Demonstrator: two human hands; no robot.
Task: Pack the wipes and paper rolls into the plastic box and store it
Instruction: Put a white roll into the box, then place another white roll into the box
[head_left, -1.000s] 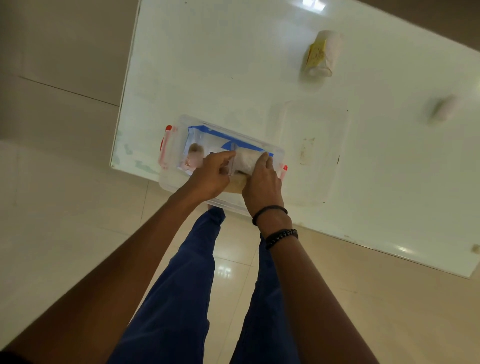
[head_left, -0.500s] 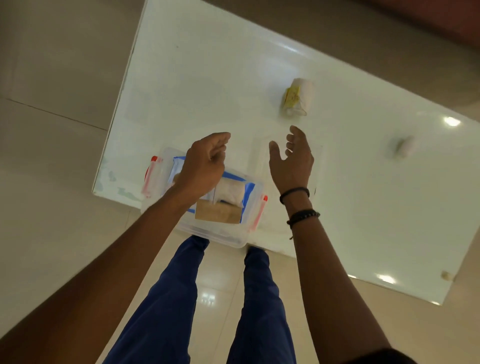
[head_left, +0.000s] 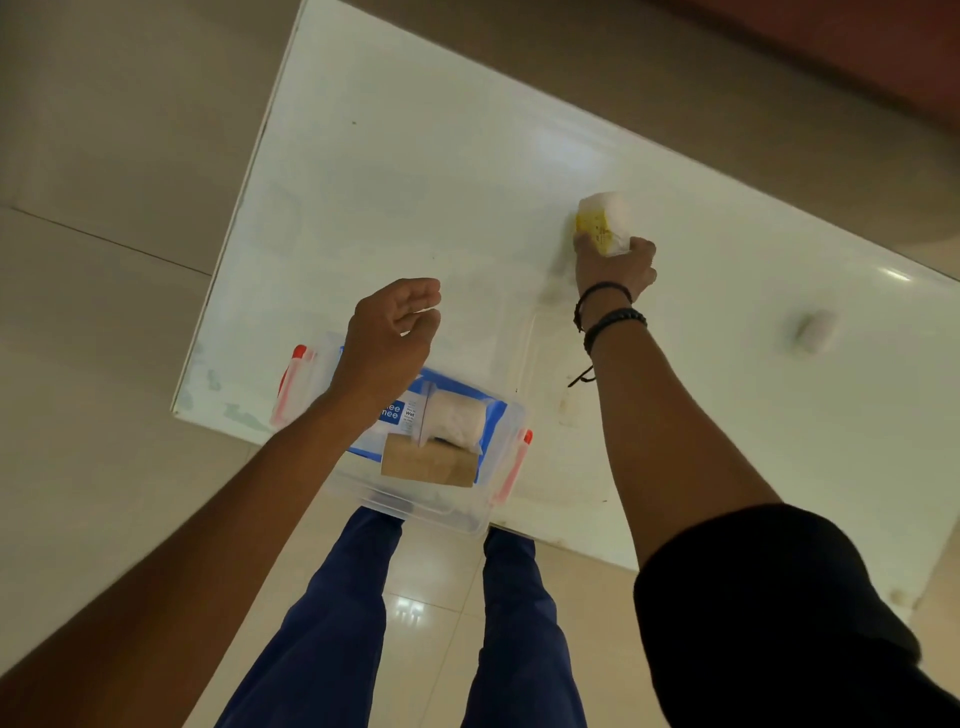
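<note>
A clear plastic box (head_left: 431, 512) with red clips stands at the near edge of the white table (head_left: 415, 182). Inside lie a blue wipes pack (head_left: 402, 413), a white paper roll (head_left: 454, 415) and a brown cardboard roll (head_left: 428, 462). My left hand (head_left: 387, 338) hovers over the box's far left part, fingers loosely curled, holding nothing. My right hand (head_left: 613, 267) reaches far across the table and grips a white paper roll with a yellow label (head_left: 602, 221).
A transparent lid (head_left: 556, 410) lies flat on the table right of the box. A small white blurred object (head_left: 815, 330) sits at the table's right side. My blue-trousered legs stand below the table edge on a tiled floor.
Both hands left the box contents. My right hand travelled forward and closed on the yellow-labelled roll. My left hand lifted above the box.
</note>
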